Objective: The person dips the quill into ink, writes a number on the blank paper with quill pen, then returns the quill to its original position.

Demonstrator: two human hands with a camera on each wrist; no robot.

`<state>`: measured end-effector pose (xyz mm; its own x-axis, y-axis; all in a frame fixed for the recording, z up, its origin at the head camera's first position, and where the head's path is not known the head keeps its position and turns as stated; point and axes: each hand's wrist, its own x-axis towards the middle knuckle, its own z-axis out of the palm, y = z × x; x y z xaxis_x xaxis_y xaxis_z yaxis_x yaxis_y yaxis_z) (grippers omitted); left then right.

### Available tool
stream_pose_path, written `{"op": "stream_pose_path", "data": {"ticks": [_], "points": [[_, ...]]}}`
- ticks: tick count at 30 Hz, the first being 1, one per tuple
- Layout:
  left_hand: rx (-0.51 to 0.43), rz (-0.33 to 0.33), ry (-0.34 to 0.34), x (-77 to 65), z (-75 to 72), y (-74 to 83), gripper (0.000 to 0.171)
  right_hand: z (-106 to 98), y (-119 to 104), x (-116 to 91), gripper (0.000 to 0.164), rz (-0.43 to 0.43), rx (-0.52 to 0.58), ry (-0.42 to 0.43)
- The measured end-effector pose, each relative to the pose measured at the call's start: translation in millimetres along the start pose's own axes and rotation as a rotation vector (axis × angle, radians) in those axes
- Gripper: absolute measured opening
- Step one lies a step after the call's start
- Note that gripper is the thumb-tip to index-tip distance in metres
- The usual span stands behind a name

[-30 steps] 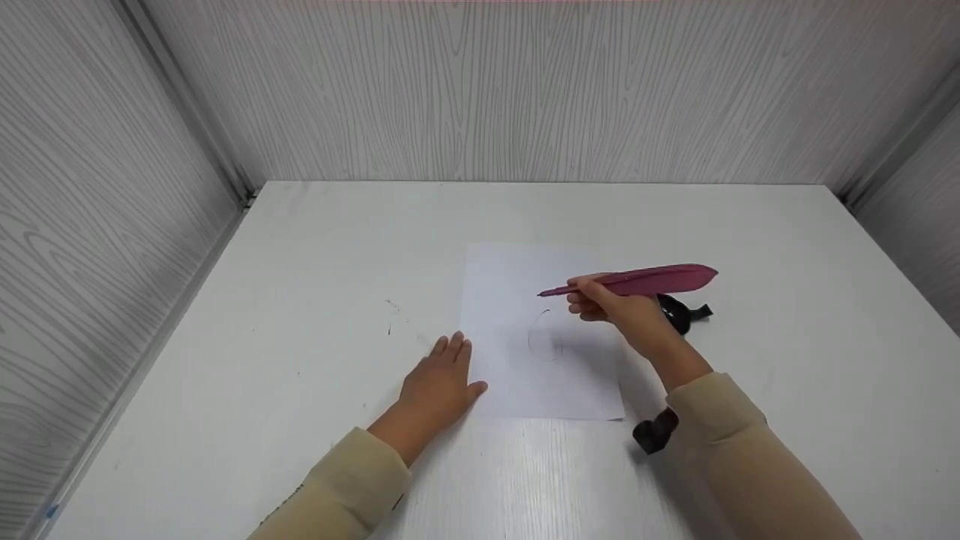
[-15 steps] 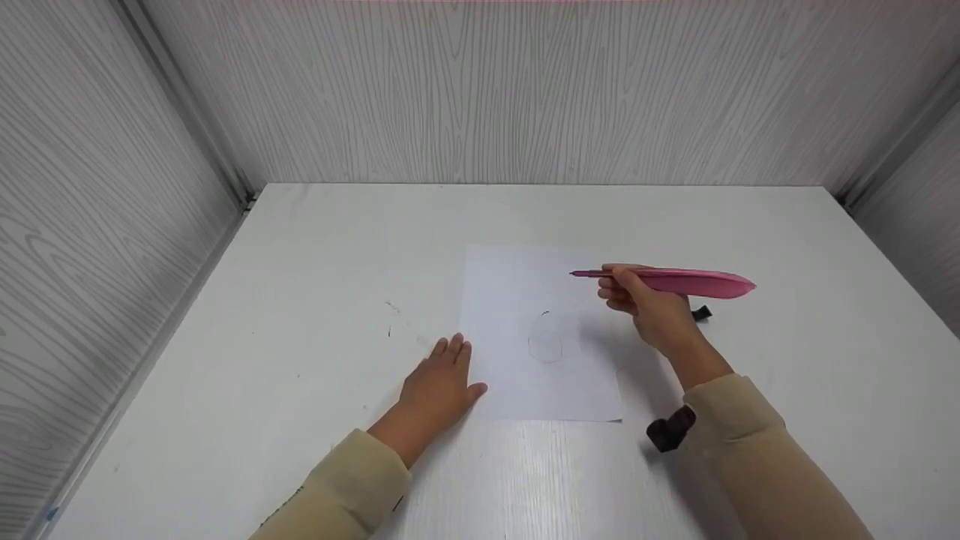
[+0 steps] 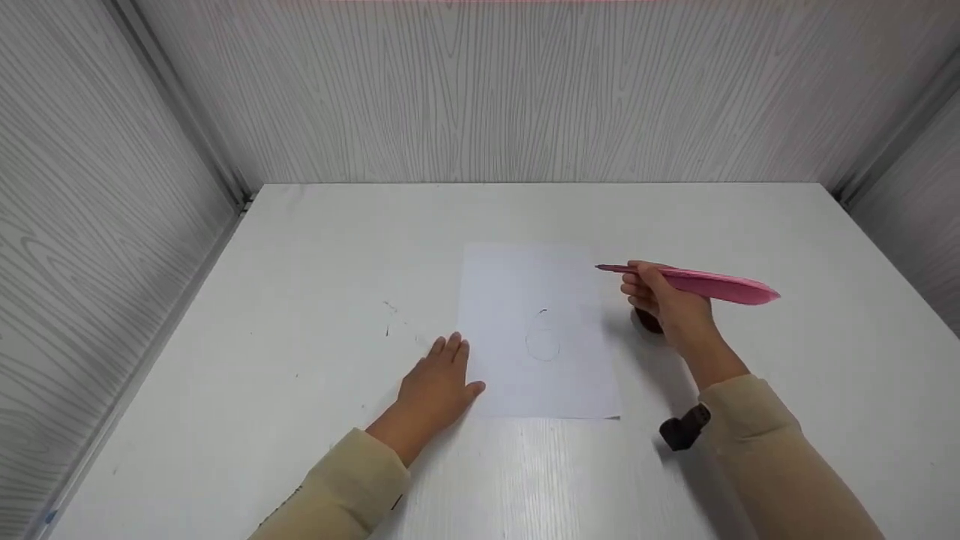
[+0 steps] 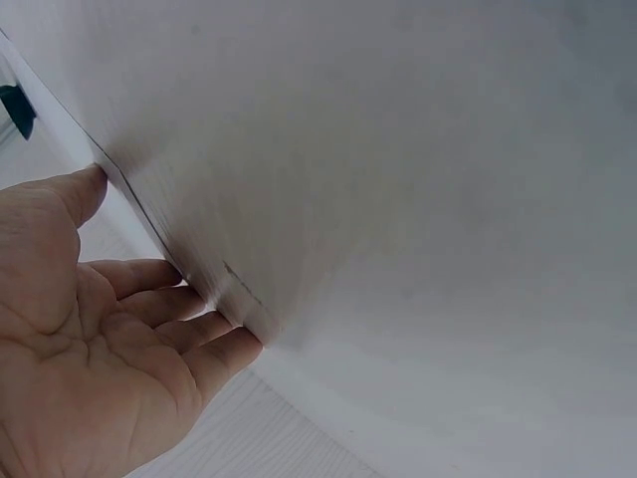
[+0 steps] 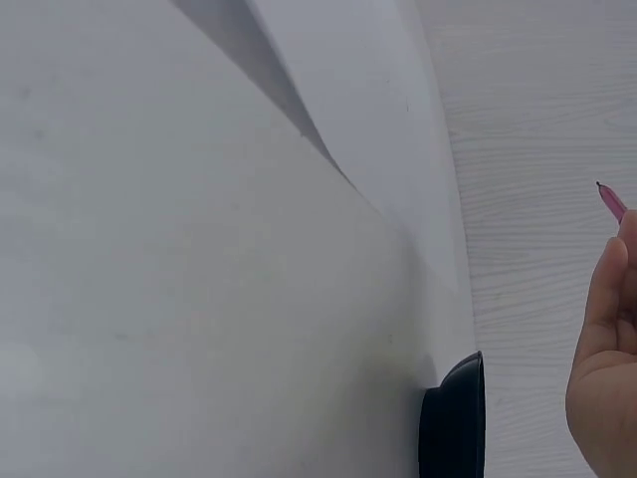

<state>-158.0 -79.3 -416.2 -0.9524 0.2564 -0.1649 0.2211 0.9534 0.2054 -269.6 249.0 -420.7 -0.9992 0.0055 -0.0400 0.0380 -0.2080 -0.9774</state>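
My right hand (image 3: pixel 667 300) pinches a pink feather quill pen (image 3: pixel 716 286) near its nib end, raised above the table by the paper's right edge. The pen's tip also shows in the right wrist view as a pink point (image 5: pixel 611 201). My left hand (image 3: pixel 433 391) lies with fingers straight on the left edge of the white paper (image 3: pixel 502 292). A thin line shaped like a 6 (image 3: pixel 542 341) is drawn on the sheet. Beneath the right hand sits a dark rounded object (image 3: pixel 646 321), mostly hidden; the right wrist view shows a black flared object (image 5: pixel 453 423) on the table.
The white table (image 3: pixel 337 247) is bounded by grain-patterned panels (image 3: pixel 480 90) at the back and sides. Small dark marks (image 3: pixel 388 319) lie left of the paper. A black device (image 3: pixel 684 429) is at the right sleeve cuff.
My right hand has moved right and slightly away with the quill pen, from over the paper to beyond its right edge. The left hand has stayed in place.
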Motion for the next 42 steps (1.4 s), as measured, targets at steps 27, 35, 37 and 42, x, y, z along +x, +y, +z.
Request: {"op": "stream_pose_path", "data": {"ticks": [27,35,37,42], "points": [[-0.007,-0.001,0.009,-1.3,-0.2,-1.2,0.068,-31.8,-41.0,-39.8,0.047,0.029,-0.116,0.102],[0.002,-0.003,0.028,0.8,2.9,0.2,0.067,-50.0,-39.3,-42.7,0.048,0.010,-0.129,0.111],[0.000,-0.004,0.033,0.7,2.8,0.4,0.067,-54.7,-39.1,-43.3,0.048,0.005,-0.140,0.109],[-0.003,-0.004,0.035,0.1,2.8,0.2,0.067,-65.3,-40.1,-44.7,0.049,0.022,-0.153,0.119]]}}
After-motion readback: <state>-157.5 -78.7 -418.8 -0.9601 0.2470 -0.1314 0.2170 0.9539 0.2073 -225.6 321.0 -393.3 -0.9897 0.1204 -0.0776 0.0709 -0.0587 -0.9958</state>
